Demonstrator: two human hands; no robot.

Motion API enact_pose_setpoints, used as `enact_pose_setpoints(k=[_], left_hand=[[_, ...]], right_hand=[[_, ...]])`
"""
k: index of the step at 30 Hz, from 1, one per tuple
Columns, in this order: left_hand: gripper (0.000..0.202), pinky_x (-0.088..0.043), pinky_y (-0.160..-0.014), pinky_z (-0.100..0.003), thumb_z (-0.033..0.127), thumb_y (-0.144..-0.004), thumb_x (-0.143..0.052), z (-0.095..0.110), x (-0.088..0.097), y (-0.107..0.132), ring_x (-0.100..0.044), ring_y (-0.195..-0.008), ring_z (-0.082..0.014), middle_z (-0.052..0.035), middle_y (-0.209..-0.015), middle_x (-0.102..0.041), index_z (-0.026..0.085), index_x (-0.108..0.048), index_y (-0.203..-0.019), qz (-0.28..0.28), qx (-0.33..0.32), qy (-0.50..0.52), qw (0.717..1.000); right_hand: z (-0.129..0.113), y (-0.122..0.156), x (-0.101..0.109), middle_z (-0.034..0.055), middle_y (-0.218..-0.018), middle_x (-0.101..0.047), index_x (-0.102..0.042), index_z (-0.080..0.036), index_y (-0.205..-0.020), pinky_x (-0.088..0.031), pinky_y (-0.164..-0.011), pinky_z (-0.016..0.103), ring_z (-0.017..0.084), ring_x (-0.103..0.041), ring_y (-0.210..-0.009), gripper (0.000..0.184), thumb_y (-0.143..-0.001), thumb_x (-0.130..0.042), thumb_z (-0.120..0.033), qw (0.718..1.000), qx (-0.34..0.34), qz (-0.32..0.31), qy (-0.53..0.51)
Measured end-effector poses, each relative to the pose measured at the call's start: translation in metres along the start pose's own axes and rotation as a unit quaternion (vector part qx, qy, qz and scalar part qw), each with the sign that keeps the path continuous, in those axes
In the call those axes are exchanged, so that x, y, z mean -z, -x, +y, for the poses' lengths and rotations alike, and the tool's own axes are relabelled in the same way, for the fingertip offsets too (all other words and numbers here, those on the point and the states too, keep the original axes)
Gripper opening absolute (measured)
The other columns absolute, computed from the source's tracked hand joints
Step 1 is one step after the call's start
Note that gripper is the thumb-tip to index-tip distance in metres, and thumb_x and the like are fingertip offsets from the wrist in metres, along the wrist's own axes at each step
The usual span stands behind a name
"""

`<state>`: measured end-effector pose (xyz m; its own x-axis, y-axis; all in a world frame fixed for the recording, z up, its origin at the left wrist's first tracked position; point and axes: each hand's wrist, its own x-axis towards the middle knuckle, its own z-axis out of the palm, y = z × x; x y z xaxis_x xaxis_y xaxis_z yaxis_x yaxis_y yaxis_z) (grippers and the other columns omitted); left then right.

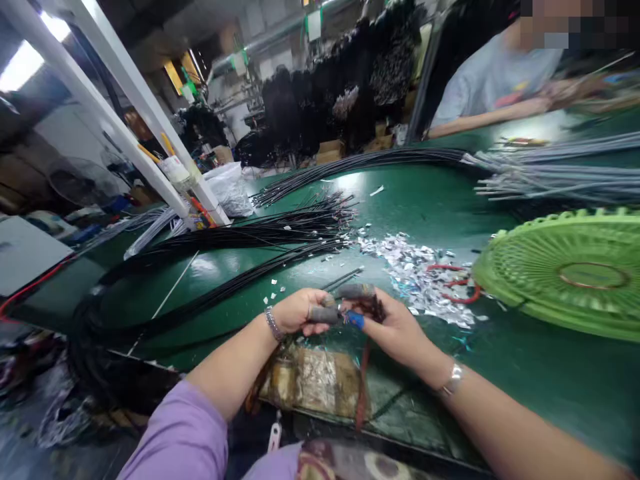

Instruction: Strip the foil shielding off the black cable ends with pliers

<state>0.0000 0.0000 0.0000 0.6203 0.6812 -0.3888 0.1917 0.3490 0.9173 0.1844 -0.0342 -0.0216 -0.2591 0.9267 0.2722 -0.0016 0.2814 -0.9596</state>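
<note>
My left hand (307, 312) and my right hand (387, 323) meet above the near edge of the green table, fingertips almost touching. Grey covers wrap some fingers, and blue tape is on my right thumb. A thin black cable (220, 335) runs from the left into my closed left hand. My right finger and thumb pinch at its tip, where small pale wire ends (344, 313) show; the fingers hide most of it. Behind my hands lie short dark cable ends (345, 277). Several long black cables (260, 270) lie in bundles to the left, their cut ends pointing right.
White and blue scraps (415, 270) lie around red-handled pliers (463, 283). A green plastic basket (565, 267) stands at right, grey cables (555, 167) behind it. Taped padding (320, 380) covers the near edge. A white post (150, 127) rises at left. A co-worker (500, 80) sits across the table.
</note>
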Motion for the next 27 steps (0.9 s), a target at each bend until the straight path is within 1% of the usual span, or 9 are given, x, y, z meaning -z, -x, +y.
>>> enact_pose_setpoints(k=[3,6,11,13,15,17,19,24,27], left_hand=[[0.048,-0.023,-0.026,-0.014,0.050,-0.051,-0.076,-0.0009,-0.0004,0.0008,-0.037,-0.026,-0.0037,0.0049,-0.043,-0.053,0.015,-0.048,-0.069,0.002,-0.008,0.002,1.000],[0.049,-0.021,-0.026,-0.014,0.052,-0.053,-0.075,-0.0005,-0.0006,0.0004,-0.035,-0.026,-0.0031,0.0059,-0.043,-0.052,0.015,-0.047,-0.069,0.023,-0.027,0.014,0.999],[0.053,-0.015,-0.026,-0.015,0.058,-0.054,-0.074,0.0016,0.0004,-0.0011,-0.031,-0.025,-0.0026,0.0075,-0.041,-0.049,0.016,-0.047,-0.071,0.056,-0.064,0.042,0.995],[0.054,-0.014,-0.026,-0.015,0.059,-0.053,-0.074,0.0018,0.0007,-0.0015,-0.030,-0.025,-0.0026,0.0077,-0.041,-0.049,0.016,-0.047,-0.071,0.053,-0.067,0.044,0.995],[0.054,-0.015,-0.026,-0.015,0.059,-0.054,-0.074,0.0012,0.0008,-0.0019,-0.031,-0.025,-0.0026,0.0076,-0.042,-0.049,0.015,-0.047,-0.071,0.054,-0.068,0.041,0.995],[0.053,-0.016,-0.026,-0.015,0.058,-0.056,-0.074,0.0001,0.0005,-0.0024,-0.032,-0.025,-0.0026,0.0074,-0.042,-0.049,0.015,-0.047,-0.071,0.057,-0.068,0.033,0.996],[0.051,-0.017,-0.026,-0.015,0.057,-0.057,-0.073,-0.0010,-0.0001,-0.0025,-0.032,-0.025,-0.0027,0.0074,-0.042,-0.050,0.015,-0.047,-0.070,0.056,-0.066,0.022,0.996],[0.051,-0.019,-0.026,-0.015,0.058,-0.056,-0.073,-0.0020,-0.0016,-0.0022,-0.033,-0.026,-0.0030,0.0076,-0.042,-0.049,0.015,-0.048,-0.070,0.061,-0.058,0.001,0.996],[0.051,-0.020,-0.026,-0.015,0.058,-0.055,-0.073,-0.0024,-0.0018,-0.0025,-0.033,-0.026,-0.0030,0.0078,-0.041,-0.049,0.016,-0.048,-0.070,0.063,-0.053,-0.006,0.997]], right_hand=[[0.0006,-0.0009,-0.0011,0.0064,-0.083,-0.071,-0.059,-0.021,-0.093,-0.052,-0.068,0.032,0.019,-0.066,-0.074,0.027,-0.074,-0.065,-0.039,1.000,-0.014,0.014,-0.015],[0.0007,-0.0005,-0.0039,0.0043,-0.076,-0.069,-0.057,-0.022,-0.087,-0.051,-0.061,0.030,0.018,-0.063,-0.065,0.023,-0.071,-0.066,-0.037,0.999,-0.025,0.025,-0.009],[0.0026,0.0006,-0.0062,0.0022,-0.069,-0.065,-0.056,-0.022,-0.081,-0.043,-0.049,0.027,0.014,-0.054,-0.053,0.014,-0.070,-0.062,-0.028,0.998,-0.034,0.032,0.033],[0.0035,0.0000,-0.0048,0.0006,-0.066,-0.061,-0.056,-0.021,-0.085,-0.041,-0.048,0.027,0.014,-0.051,-0.052,0.018,-0.070,-0.061,-0.028,0.997,-0.034,0.055,0.034],[0.0034,-0.0007,-0.0036,-0.0023,-0.062,-0.054,-0.056,-0.021,-0.094,-0.039,-0.046,0.027,0.014,-0.047,-0.050,0.028,-0.069,-0.064,-0.030,0.996,-0.028,0.073,0.039],[0.0022,-0.0011,-0.0036,-0.0043,-0.060,-0.049,-0.054,-0.021,-0.104,-0.037,-0.045,0.027,0.013,-0.043,-0.048,0.038,-0.069,-0.067,-0.031,0.996,-0.020,0.077,0.049],[0.0007,-0.0010,-0.0050,-0.0047,-0.060,-0.048,-0.054,-0.021,-0.107,-0.036,-0.045,0.027,0.013,-0.042,-0.047,0.040,-0.071,-0.067,-0.033,0.995,-0.011,0.075,0.059],[0.0014,-0.0005,-0.0070,-0.0036,-0.059,-0.049,-0.055,-0.021,-0.104,-0.038,-0.048,0.029,0.015,-0.045,-0.049,0.033,-0.076,-0.063,-0.037,0.994,0.006,0.081,0.069],[0.0051,-0.0016,-0.0059,-0.0007,-0.067,-0.057,-0.056,-0.022,-0.103,-0.042,-0.052,0.030,0.015,-0.049,-0.053,0.032,-0.076,-0.063,-0.037,0.995,0.002,0.084,0.052]])
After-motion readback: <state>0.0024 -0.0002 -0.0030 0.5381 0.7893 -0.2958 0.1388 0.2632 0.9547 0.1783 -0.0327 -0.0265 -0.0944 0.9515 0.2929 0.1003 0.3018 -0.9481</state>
